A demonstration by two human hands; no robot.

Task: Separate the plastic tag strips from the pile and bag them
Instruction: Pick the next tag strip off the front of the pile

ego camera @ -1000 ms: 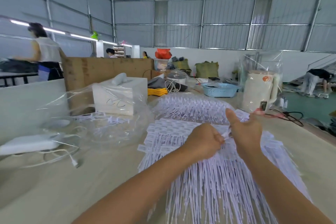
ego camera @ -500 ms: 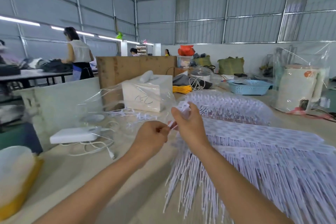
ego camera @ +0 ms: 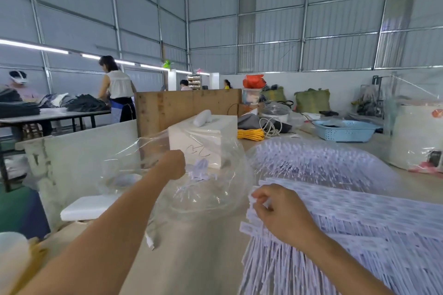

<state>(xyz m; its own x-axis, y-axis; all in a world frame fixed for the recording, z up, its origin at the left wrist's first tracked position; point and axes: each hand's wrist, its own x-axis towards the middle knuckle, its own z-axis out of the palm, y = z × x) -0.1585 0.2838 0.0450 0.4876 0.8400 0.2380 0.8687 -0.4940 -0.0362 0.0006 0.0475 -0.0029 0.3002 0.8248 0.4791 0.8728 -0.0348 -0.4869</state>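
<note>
A big pile of white plastic tag strips (ego camera: 354, 230) covers the right half of the table. My left hand (ego camera: 173, 165) reaches into the mouth of a clear plastic bag (ego camera: 211, 194) and is closed on a small bunch of tag strips (ego camera: 200, 171) inside it. My right hand (ego camera: 280, 213) rests on the near left edge of the pile, fingers pinching the flat heads of strips there. Behind the pile lies a second clear bag full of strips (ego camera: 318, 163).
A white foam box (ego camera: 203, 136) stands behind the bag, with a wooden board (ego camera: 187, 105) beyond it. A blue basket (ego camera: 342, 130), yellow cord (ego camera: 250, 134) and a wrapped white appliance (ego camera: 417, 136) sit further back. A white slab (ego camera: 88, 207) lies left. People work at a table far left.
My left hand moved away left into the clear bag with a bunch of strips. My right hand dropped back onto the pile's edge. The view swung left and up.
</note>
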